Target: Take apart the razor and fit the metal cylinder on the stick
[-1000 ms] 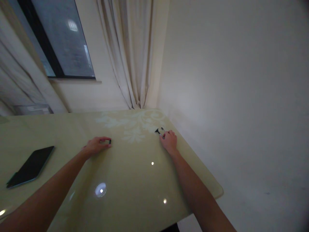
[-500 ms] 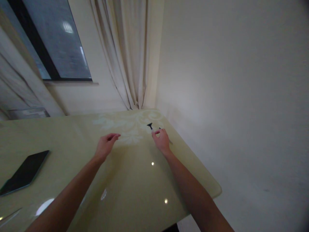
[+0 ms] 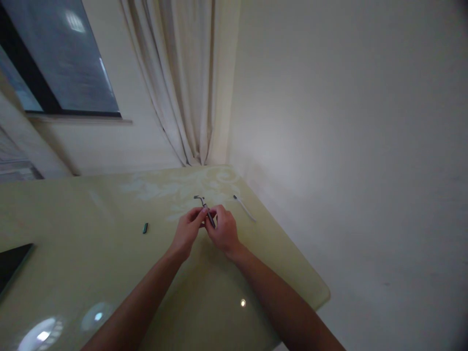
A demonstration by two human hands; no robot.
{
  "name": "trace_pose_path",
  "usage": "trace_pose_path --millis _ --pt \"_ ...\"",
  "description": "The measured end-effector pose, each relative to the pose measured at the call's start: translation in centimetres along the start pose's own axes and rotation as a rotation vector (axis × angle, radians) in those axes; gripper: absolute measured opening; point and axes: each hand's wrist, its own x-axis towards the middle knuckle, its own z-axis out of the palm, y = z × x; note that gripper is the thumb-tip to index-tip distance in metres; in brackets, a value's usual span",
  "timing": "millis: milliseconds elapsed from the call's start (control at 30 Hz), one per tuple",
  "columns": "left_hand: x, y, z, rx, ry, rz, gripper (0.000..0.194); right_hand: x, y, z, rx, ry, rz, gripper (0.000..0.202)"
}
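Note:
A razor [image 3: 209, 217] with a thin dark head at its far end is held just over the table, tilted away from me. My right hand [image 3: 224, 231] closes its fingers round the lower handle. With its fingertips pinched on the handle below the head, my left hand [image 3: 187, 230] meets the right one. Fingers cover part of the handle. To the right lies a slim white stick with a dark tip [image 3: 244, 207], possibly a toothbrush. A small dark oblong piece [image 3: 145, 228] rests on the table left of my left hand.
The glossy yellowish table [image 3: 91, 253] reaches the wall on the right, with a rounded corner near me. A dark flat tablet-like object [image 3: 12, 263] is at the left edge. Behind the table hang a pale curtain [image 3: 190, 97] and a window [image 3: 80, 63].
My right hand has brought the razor left and nearer, and my left hand has moved in and taken hold of it. The small dark piece and white stick now show fully. The view has turned slightly right.

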Motion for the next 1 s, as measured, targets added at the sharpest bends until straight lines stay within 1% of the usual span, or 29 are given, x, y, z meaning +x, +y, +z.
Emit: trace_pose_path --millis 67,100,167,267,333,400,467,567,700,800,900,1000 --pt "0.7 0.2 -1.1 0.088 0.022 0.017 0.051 0.3 0.4 -0.3 0.030 -0.007 -0.042 0.022" --pt "1.2 0.2 -1.9 0.166 0.031 0.021 0.051 0.6 0.8 -0.5 0.039 0.003 -0.037 0.027" --pt "2.1 0.3 -3.9 0.376 0.029 0.006 0.046 1.3 2.5 -1.1 0.032 0.066 0.049 0.030" --pt "3.1 0.2 -7.0 0.832 0.034 -0.038 0.037 2.4 6.1 -2.3 -0.076 0.160 0.213 0.025" --pt "3.5 0.1 -8.5 1.083 0.057 -0.073 0.036 2.8 8.4 -3.1 -0.203 0.153 0.308 0.023" --pt "3.6 -0.1 -9.3 1.194 0.073 -0.108 0.036 2.8 10.1 -3.6 -0.322 0.112 0.400 0.025" --pt "3.5 -0.4 -9.7 1.211 0.084 -0.131 0.034 2.5 11.1 -3.7 -0.406 0.064 0.465 0.028" --pt "3.5 -0.9 -9.7 1.207 0.101 -0.134 0.033 1.9 11.8 -3.3 -0.457 0.008 0.504 0.032" --pt "3.6 -1.4 -9.5 1.209 0.121 -0.116 0.032 1.6 12.5 -2.7 -0.403 -0.015 0.476 0.027" --pt "3.6 -1.6 -9.4 1.222 0.133 -0.100 0.029 1.7 12.9 -2.9 -0.359 -0.019 0.456 0.019" --pt "3.6 -1.7 -9.4 1.253 0.145 -0.082 0.027 1.8 12.6 -3.0 -0.328 -0.022 0.434 0.019" --pt "3.6 -1.6 -9.6 1.302 0.152 -0.074 0.026 1.7 10.5 -2.3 -0.263 -0.047 0.365 0.017"
